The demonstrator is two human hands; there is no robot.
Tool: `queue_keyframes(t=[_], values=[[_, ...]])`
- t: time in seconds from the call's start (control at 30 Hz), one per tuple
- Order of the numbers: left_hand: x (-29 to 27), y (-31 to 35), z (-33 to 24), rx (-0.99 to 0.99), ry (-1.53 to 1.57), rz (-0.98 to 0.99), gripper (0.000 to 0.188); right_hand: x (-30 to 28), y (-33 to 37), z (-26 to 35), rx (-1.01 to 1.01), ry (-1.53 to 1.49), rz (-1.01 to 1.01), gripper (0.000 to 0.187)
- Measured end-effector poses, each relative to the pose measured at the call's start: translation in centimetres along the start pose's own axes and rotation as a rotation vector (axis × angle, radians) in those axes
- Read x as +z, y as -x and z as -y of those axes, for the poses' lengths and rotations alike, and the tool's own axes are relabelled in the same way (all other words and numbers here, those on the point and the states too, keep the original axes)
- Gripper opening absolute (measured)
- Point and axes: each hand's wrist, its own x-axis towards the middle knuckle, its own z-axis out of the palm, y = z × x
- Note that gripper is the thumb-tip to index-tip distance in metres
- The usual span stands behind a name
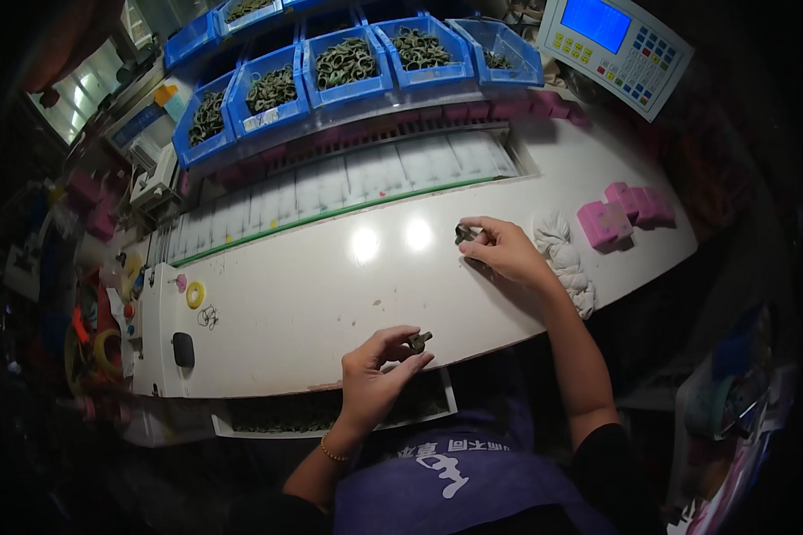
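Observation:
My left hand (pixel 376 373) is raised above the table's front edge, with thumb and fingers closed on a small dark greenish ring-like part (pixel 418 341). A stub sticks out from that part's side. Farther off and to the right, my right hand (pixel 510 255) pinches a second small dark ring-like part (pixel 462 234) just above the white tabletop (pixel 312 303). The fingers hide some of each part. Below my left hand, an open drawer (pixel 451 392) with a white rim holds a mass of dark pieces.
Blue bins (pixel 357 87) of similar parts line the back, above a white slatted strip (pixel 330 192) with a green edge. Twisted white cloth (pixel 562 259) lies beside my right forearm, near pink blocks (pixel 603 224). A keypad console (pixel 611 53) stands back right; yellow tape (pixel 195 295) lies left.

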Motion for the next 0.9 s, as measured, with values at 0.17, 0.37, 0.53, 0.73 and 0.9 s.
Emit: queue_keyframes(t=[0.17, 0.37, 0.53, 0.73, 0.9], values=[[-0.4, -0.3, 0.3, -0.109, 0.271, 0.021, 0.03, 0.9, -1.1, -0.8, -0.141, 0.114, -0.081, 0.026], [-0.9, -1.1, 0.0, -0.417, 0.562, 0.094, 0.035, 2.3, 1.5, 1.8, -0.097, 0.118, -0.087, 0.022], [-1.3, -1.3, 0.8, -0.466, 0.758, 0.143, 0.036, 5.8, 5.9, 4.4, -0.349, 0.012, 0.123, 0.015], [-1.4, -2.0, 4.1, -0.512, 1.457, 0.299, 0.043, 8.5, 8.8, 5.5, -0.807, 0.381, 0.211, 0.034], [-1.4, -1.9, 2.1, -0.668, 1.333, 0.067, 0.04, 7.7, 7.6, 6.2, -0.772, 0.267, 0.193, 0.026]])
